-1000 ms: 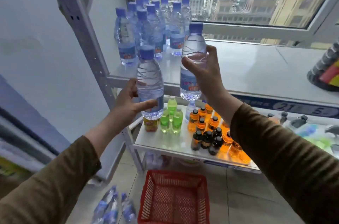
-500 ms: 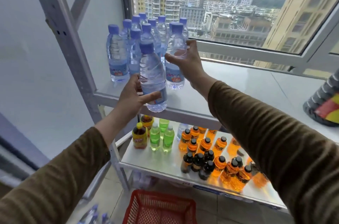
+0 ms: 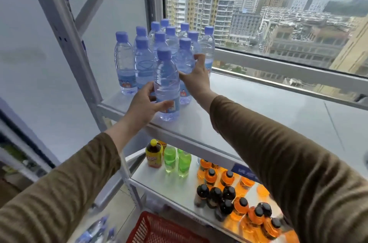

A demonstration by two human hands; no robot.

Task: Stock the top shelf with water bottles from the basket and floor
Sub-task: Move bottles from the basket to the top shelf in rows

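Both bottles lowered onto top shelf (image 3: 249, 115) | left hand (image 3: 142, 106) grips front bottle (image 3: 166, 85) | right hand (image 3: 196, 77) grips rear bottle (image 3: 185, 63)

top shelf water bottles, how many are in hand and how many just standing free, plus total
Front bottle, gripped by left hand: 1
Bottle behind it, gripped by right hand: 1
Free-standing bottles: 10
Total: 12

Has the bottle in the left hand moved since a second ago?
Yes. The bottle in the left hand has gone from below the top shelf edge up onto it.
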